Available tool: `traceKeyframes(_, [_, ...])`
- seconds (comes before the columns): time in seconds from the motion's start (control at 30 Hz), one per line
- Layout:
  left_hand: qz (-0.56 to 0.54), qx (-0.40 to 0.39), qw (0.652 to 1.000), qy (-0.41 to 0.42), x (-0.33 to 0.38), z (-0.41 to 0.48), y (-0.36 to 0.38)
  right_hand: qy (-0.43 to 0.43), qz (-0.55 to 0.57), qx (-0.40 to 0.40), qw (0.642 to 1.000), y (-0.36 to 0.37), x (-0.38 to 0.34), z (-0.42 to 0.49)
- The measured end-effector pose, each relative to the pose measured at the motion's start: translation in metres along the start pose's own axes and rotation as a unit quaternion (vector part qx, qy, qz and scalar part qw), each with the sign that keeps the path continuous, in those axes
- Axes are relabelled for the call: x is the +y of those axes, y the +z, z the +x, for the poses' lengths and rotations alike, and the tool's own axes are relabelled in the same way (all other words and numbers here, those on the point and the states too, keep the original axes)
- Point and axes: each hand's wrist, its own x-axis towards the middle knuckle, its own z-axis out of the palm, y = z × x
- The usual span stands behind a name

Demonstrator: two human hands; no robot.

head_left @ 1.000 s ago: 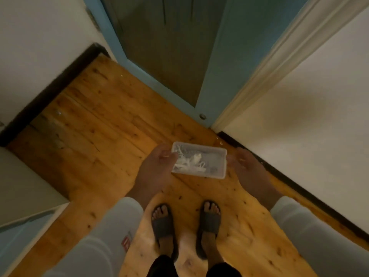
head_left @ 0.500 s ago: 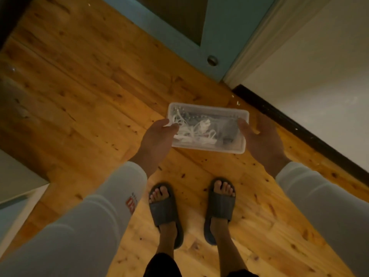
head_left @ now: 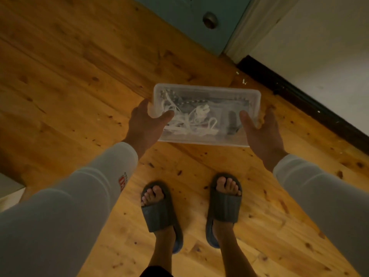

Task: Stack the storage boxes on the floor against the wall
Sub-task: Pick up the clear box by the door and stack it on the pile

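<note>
A clear plastic storage box (head_left: 207,96) with white cords and dark items inside is held level above the wooden floor (head_left: 69,86), in front of my feet. My left hand (head_left: 145,126) grips its left end, thumb on the lid. Gripping the right end is my right hand (head_left: 261,132), its thumb also on top. The white wall (head_left: 323,62) with a dark skirting board (head_left: 299,96) runs diagonally at the right, a short way beyond the box.
A blue door (head_left: 195,27) with a round metal fitting (head_left: 210,20) stands at the top, beside a white door frame (head_left: 251,29). My two feet in grey slides (head_left: 159,212) stand below the box. A pale furniture edge (head_left: 10,192) shows at far left.
My view has tilted further down and closer to the floor. My right hand, off the box a second ago, now grips its right end, and the box looks lower and nearer the skirting board.
</note>
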Motion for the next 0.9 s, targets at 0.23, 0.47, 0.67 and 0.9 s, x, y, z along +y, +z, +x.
traceKeyframes(0.23, [-0.043,-0.012,0.999,0.009,-0.010,0.029,0.012,0.018,0.044,0.054,0.997,0.019,0.007,0.029])
traceKeyframes(0.47, [-0.099,0.000,0.994,0.036,-0.018,0.036,0.021,0.020,0.100,0.063,0.993,0.034,0.011,0.034])
traceKeyframes(0.67, [-0.146,0.025,0.989,0.001,-0.012,0.035,0.025,0.035,0.121,0.040,0.991,0.031,0.013,0.037])
traceKeyframes(0.9, [-0.131,0.030,0.991,-0.009,-0.011,0.027,0.027,0.032,0.122,0.034,0.991,0.021,0.015,0.033])
